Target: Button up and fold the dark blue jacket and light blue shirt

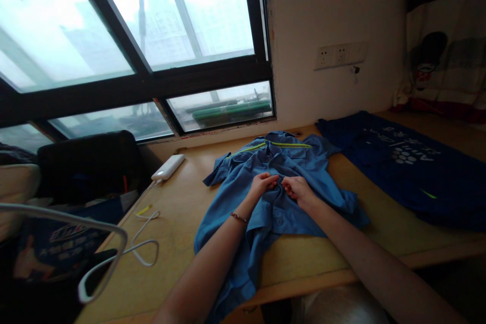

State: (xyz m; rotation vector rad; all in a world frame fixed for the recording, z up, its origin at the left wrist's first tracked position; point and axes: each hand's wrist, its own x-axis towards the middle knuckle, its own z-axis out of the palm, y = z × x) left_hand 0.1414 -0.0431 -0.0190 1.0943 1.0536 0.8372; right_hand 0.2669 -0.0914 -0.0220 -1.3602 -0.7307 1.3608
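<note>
A blue short-sleeved shirt with yellow-green stripes across the chest lies front up on the wooden table, its collar toward the wall. Part of its lower left side hangs over the table's near edge. My left hand is closed in a pinch on the shirt's front opening, about mid-length. Just to its right, my right hand pinches the other side of the same opening. The fabric is gathered between them. Whether a button sits in the fingertips is too small to see. One button shows lower down the front.
A dark blue garment with white print lies on the table's right side. A white power bank with a white cable is at the left. Wall sockets and a window are behind. A black bag stands left of the table.
</note>
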